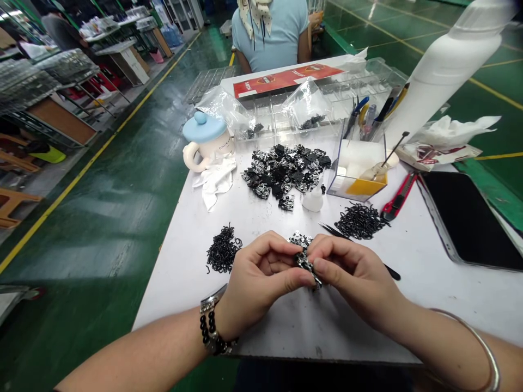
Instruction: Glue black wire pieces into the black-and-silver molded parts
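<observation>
A small metal part (307,265) is held over the near half of the white table (183,321), and it is taken here as the centre of the clock. It is pinched by the left hand (261,275) and the right hand (353,277) together, between thumbs and fingertips; how tightly it is gripped cannot be told. Just beyond the fingers, near twelve o'clock, a pile of small metal plates (297,238) is partly covered by the hands. Black tweezers (330,228) are seen from one o'clock, passing behind the right hand. Black hooks are gathered in two heaps, the left heap (224,249) between nine and ten and the right heap (362,220) near two. Farther, between eleven and twelve, a bigger pile of black and metal parts (284,169) is spread, with a little white bottle (312,201) beside it. Between ten and eleven, a cup (208,147) is closed by a blue lid; letters beginning with "CH" are printed on it, but the rest cannot be read surely. At twelve, on the far side, a red box (288,80) is marked with an emblem and white writing, too small to be read. A red knife (400,196) is placed at two, and a phone (469,218) with dark screen is laid between two and three.
</observation>
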Tool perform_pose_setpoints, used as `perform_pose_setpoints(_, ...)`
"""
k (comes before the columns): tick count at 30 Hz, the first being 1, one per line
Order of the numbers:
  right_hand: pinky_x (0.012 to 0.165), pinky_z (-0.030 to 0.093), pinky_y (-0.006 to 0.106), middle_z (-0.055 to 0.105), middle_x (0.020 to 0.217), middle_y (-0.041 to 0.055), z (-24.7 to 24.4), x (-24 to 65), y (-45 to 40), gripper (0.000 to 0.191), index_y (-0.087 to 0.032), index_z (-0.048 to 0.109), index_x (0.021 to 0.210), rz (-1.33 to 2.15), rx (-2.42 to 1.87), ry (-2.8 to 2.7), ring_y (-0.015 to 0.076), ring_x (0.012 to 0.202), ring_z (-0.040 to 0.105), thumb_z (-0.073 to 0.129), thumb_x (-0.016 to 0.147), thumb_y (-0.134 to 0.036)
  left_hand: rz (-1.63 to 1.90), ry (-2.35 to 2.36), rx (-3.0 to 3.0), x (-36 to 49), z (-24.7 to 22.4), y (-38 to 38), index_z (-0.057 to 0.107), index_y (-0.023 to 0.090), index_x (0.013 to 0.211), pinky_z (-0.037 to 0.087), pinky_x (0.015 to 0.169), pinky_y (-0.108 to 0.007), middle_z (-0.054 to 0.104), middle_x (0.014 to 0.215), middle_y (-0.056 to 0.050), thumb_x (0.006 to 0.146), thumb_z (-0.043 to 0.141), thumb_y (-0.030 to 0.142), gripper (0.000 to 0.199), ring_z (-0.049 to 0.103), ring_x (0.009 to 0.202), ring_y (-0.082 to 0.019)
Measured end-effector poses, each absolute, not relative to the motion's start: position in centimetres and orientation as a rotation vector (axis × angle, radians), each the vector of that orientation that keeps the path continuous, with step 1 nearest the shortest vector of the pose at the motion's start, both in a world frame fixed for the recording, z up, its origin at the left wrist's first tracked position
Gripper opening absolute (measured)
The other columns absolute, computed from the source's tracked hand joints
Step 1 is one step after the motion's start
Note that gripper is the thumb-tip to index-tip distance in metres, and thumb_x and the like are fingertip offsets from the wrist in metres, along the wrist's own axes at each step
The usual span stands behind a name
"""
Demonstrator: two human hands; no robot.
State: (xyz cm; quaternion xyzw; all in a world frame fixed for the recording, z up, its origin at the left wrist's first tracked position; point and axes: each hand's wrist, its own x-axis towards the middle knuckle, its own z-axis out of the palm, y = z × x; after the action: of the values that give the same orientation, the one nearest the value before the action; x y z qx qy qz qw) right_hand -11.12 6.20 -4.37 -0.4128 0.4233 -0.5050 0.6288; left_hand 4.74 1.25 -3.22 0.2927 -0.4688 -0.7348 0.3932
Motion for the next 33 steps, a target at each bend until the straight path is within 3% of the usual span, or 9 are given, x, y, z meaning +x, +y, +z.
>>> perform_pose_setpoints(14, 0.063, 0.045, 0.021, 0.056, 0.075, -0.0002, -4.0, -10.9, 6.9, 0.007, -0.021, 0.06, 0.081, -1.337, -1.326, 1.145, 0.009, 0.071, 0.054, 0.057, 0.086, -0.021, -1.817, -1.239, 0.756, 4.9, -3.2, 1.2, 0.07, 0.017, 0.082, 0.055, 0.059, -0.013, 0.065, 0.078, 0.001, 0.058, 0.079, 0.002, 0.03, 0.066, 0.067, -0.009)
perform_pose_setpoints(19, 0.066, 0.048, 0.02, 0.059, 0.082, 0.0031, -3.5, -11.2, 7.1, 0.016, -0.017, 0.061, 0.094, -1.396, -1.587, 1.109, 0.0084, 0.077, 0.058, 0.047, 0.088, -0.011, -1.728, -1.309, 0.758, 5.0, -3.2, 1.1, 0.07, 0.018, 0.086, 0.055, 0.064, -0.013, 0.063, 0.081, 0.001, 0.062, 0.079, 0.005, 0.029, 0.066, 0.073, -0.009)
perform_pose_setpoints(33, 0.066, 0.049, 0.022, 0.056, 0.085, 0.004, -3.7, -11.3, 7.2, 0.023, -0.016, 0.055, 0.099, -1.385, -1.677, 1.03, 0.0094, 0.078, 0.055, 0.048, 0.082, -0.002, -1.718, -1.415, 0.676, 5.5, -3.4, 1.1, 0.07, 0.022, 0.094, 0.055, 0.072, -0.018, 0.058, 0.087, -0.001, 0.064, 0.077, 0.005, 0.035, 0.065, 0.079, -0.011)
